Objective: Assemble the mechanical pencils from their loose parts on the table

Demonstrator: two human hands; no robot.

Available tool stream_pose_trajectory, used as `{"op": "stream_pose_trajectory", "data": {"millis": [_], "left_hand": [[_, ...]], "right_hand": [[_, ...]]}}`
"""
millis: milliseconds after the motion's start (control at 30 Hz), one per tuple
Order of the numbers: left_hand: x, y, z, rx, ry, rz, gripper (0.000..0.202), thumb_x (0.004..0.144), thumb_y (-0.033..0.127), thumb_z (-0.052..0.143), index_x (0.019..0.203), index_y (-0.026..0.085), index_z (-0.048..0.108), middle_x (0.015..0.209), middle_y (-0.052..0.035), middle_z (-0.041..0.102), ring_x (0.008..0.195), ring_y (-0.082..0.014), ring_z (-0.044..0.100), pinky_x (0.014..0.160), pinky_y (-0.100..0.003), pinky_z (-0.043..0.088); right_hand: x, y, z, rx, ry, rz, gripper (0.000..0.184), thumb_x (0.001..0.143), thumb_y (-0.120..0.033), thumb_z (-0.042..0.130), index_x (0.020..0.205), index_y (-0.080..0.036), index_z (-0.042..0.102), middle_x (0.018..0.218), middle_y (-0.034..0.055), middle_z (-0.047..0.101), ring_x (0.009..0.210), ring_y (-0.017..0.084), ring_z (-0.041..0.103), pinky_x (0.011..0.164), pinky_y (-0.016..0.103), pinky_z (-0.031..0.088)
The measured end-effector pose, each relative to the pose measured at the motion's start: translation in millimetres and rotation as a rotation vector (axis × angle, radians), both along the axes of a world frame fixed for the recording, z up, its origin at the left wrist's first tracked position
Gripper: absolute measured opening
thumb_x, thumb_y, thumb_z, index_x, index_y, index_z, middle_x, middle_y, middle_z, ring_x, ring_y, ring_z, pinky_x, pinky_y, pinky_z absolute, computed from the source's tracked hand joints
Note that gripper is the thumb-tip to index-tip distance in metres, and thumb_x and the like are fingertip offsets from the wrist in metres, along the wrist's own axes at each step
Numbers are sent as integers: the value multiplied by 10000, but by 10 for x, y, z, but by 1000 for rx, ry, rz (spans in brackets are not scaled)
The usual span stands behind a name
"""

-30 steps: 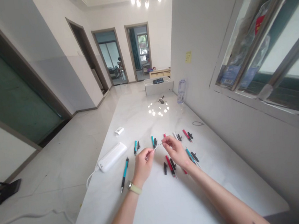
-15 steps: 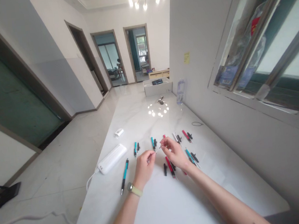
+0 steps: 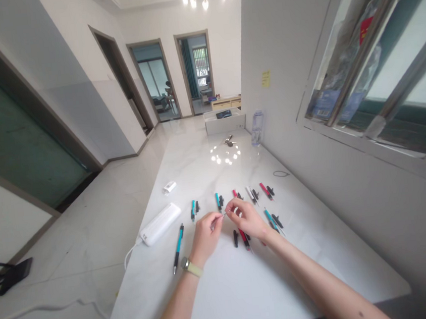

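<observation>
The left hand (image 3: 205, 233) pinched a thin pale piece (image 3: 224, 215) between thumb and forefinger, above the middle of the white table (image 3: 220, 301); the right hand (image 3: 248, 219) had thumb and finger pressed together at its far end, on something too small for me to make out. The right hand stood in the way of a red barrel (image 3: 243, 238) lying beneath it, hiding its upper part, with a black clip (image 3: 235, 238) just beside. Beyond the fingers a teal barrel (image 3: 218, 200) and a white barrel (image 3: 250, 194) lay with dark parts next to them, and a second teal set (image 3: 270, 220) rested right of the right wrist. A whole teal pen (image 3: 178, 248) lay left of the left hand, near a white power strip (image 3: 161, 224) and a small white adapter (image 3: 169, 187). Over by the wall sat a dark loop (image 3: 281, 173); farther off were keys (image 3: 229, 141), a clear bottle (image 3: 257, 128) and a white box (image 3: 225, 124) with a phone (image 3: 224, 114) in it.
</observation>
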State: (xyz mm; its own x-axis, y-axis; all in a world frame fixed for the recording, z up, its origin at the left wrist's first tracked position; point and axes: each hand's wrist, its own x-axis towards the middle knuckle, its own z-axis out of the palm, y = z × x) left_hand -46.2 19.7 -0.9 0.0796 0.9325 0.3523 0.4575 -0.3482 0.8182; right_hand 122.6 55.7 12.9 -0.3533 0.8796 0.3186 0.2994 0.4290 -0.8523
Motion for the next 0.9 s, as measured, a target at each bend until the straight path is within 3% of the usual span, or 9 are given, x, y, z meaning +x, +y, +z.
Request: {"op": "stream_pose_trajectory", "data": {"millis": [267,633,767,900], "left_hand": [[-14,6,-17,20,52,-13,207,930,264,470,880,197,660,838,-35,679,742,-164,597,688,-259,430],[-50,17,-72,21,96,7,189,932,253,478,874,189,646,814,-20,669,721,-144,585,670,-244,425],[-81,35,-73,2,54,55,197,931,289,491,894,189,656,840,-22,691,751,-147,611,683,-236,444],[-109,48,-67,-1,45,107,217,928,308,490,887,187,665,834,-26,694,729,-150,607,659,-237,450]], "right_hand": [[-4,17,-41,27,-28,8,73,877,-214,525,858,-195,592,874,19,626,766,150,567,620,239,431],[31,35,-23,31,-162,-14,185,941,-345,495,888,-197,593,876,16,631,775,155,561,713,263,417],[121,69,-8,65,-368,-34,228,957,-228,387,862,-177,587,822,35,620,766,163,546,727,274,393],[165,50,-54,104,-565,190,185,760,-66,511,856,-159,638,797,54,622,815,187,545,742,262,394]]}}
